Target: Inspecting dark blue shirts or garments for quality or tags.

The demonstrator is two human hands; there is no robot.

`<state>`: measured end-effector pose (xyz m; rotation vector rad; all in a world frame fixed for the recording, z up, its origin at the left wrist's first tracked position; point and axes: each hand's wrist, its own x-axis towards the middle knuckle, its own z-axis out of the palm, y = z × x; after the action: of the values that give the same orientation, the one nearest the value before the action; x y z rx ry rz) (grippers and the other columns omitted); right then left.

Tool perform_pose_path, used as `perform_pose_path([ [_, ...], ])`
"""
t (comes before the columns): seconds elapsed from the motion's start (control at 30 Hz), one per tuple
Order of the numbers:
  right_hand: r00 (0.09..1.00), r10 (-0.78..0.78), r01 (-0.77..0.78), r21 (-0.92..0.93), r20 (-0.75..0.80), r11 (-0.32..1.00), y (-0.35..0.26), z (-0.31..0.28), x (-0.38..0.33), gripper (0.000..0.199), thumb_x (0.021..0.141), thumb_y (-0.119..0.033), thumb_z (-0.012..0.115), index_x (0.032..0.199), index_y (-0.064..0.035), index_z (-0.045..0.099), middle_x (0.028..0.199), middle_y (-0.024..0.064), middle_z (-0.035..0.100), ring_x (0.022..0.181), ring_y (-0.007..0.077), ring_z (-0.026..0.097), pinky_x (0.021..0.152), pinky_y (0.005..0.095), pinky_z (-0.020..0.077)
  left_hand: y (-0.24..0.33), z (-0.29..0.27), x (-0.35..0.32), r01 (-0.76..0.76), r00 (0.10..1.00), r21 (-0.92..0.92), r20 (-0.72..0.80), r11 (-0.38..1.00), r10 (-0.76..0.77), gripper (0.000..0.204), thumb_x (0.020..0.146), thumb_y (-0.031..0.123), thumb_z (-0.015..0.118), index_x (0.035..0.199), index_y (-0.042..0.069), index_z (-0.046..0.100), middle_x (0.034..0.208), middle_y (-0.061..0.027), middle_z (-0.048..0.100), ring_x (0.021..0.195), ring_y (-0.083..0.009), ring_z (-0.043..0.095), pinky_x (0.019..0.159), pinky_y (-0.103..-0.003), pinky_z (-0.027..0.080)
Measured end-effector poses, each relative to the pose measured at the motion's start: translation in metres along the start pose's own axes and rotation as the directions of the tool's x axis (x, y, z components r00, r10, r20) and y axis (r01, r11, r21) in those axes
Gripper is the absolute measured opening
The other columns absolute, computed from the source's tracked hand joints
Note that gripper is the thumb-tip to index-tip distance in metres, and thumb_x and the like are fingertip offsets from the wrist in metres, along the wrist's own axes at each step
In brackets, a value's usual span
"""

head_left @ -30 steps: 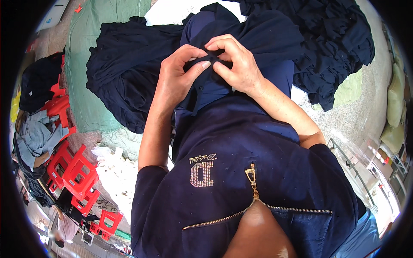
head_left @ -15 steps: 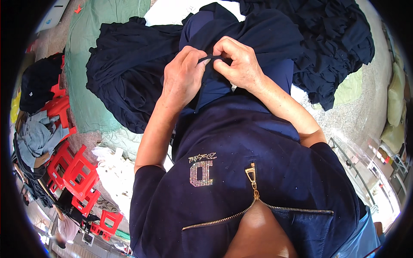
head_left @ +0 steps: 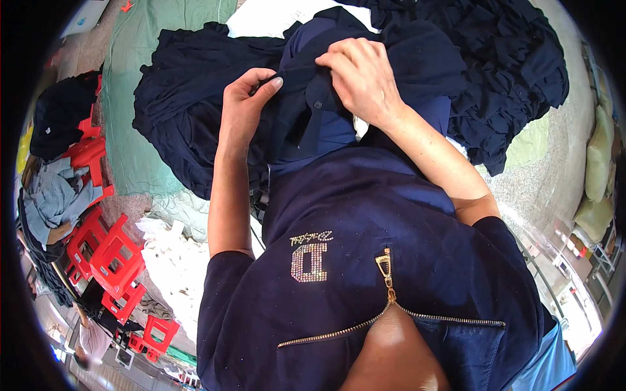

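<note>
A dark navy garment [head_left: 297, 127] with a small button [head_left: 317, 104] on a narrow strip lies across my lap. My left hand [head_left: 244, 107] pinches its edge between thumb and forefinger. To the right and slightly higher, my right hand [head_left: 364, 78] has its fingers curled onto the same cloth, fingertips at the upper part of the button strip; its thumb is hidden. The cloth spans between both hands. A small white patch [head_left: 360, 127], perhaps a label, shows below my right wrist.
Heaps of dark cloth lie to the left [head_left: 189, 111] and right [head_left: 508, 72]. A green sheet [head_left: 130, 130] covers the floor at left. Red stools [head_left: 117, 257], some with clothes on them, stand farther left beside white cloth [head_left: 173, 267]. A person [head_left: 94, 339] is at lower left.
My hands have moved apart from a close pinch on a narrow fold. The left went left, the right up and slightly right. The garment is now spread, with its button showing.
</note>
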<state>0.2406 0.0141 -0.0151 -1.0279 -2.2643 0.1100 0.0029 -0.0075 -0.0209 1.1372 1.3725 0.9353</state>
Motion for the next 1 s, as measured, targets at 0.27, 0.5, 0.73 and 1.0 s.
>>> perform_pose_path([
  [0.27, 0.88, -0.382, 0.194, 0.52, 0.283, 0.832, -0.002, 0.015, 0.0, 0.028, 0.074, 0.003, 0.067, 0.1, -0.0082, 0.067, 0.106, 0.0044, 0.068, 0.107, 0.0231, 0.063, 0.103, 0.0409, 0.0451, -0.023, -0.017, 0.01, 0.152, 0.981, -0.695, 0.194, 0.703, -0.02, 0.015, 0.096, 0.007, 0.061, 0.106, -0.001, 0.069, 0.1, -0.0045, 0.072, 0.093, -0.0128, 0.067, 0.087, -0.026, 0.051],
  [0.5, 0.928, -0.229, 0.0, 0.614, 0.294, 0.789, -0.006, 0.011, 0.009, 0.034, 0.08, 0.004, 0.068, 0.111, -0.009, 0.072, 0.103, 0.0055, 0.067, 0.099, 0.0241, 0.064, 0.093, 0.0376, 0.0486, -0.017, 0.002, 0.004, 0.067, 0.998, -0.81, 0.052, 0.583, -0.043, 0.02, 0.097, 0.01, 0.057, 0.109, -0.001, 0.067, 0.098, -0.0047, 0.071, 0.09, -0.014, 0.067, 0.086, -0.028, 0.052],
  [0.73, 0.997, -0.063, 0.073, 0.563, -0.036, 0.824, -0.031, -0.01, 0.017, 0.033, 0.073, 0.011, 0.071, 0.105, -0.001, 0.072, 0.092, 0.0084, 0.066, 0.079, 0.0238, 0.066, 0.073, 0.0341, 0.0526, 0.021, 0.014, -0.016, 0.019, 0.998, -0.378, 0.066, 0.925, 0.006, 0.008, 0.088, 0.0, 0.07, 0.097, 0.001, 0.071, 0.088, 0.0013, 0.068, 0.079, -0.0042, 0.061, 0.074, -0.018, 0.048],
  [1.0, 0.934, -0.321, 0.342, 0.133, -0.158, 0.93, -0.034, -0.016, 0.017, 0.013, 0.077, -0.011, 0.071, 0.089, -0.008, 0.067, 0.097, 0.0015, 0.067, 0.091, 0.0156, 0.066, 0.082, 0.0326, 0.0485, 0.027, 0.011, -0.018, -0.01, 0.989, -0.179, 0.144, 0.984, 0.036, 0.01, 0.084, 0.0, 0.072, 0.093, -0.002, 0.07, 0.082, 0.0021, 0.066, 0.074, -0.0025, 0.057, 0.066, -0.018, 0.046],
])
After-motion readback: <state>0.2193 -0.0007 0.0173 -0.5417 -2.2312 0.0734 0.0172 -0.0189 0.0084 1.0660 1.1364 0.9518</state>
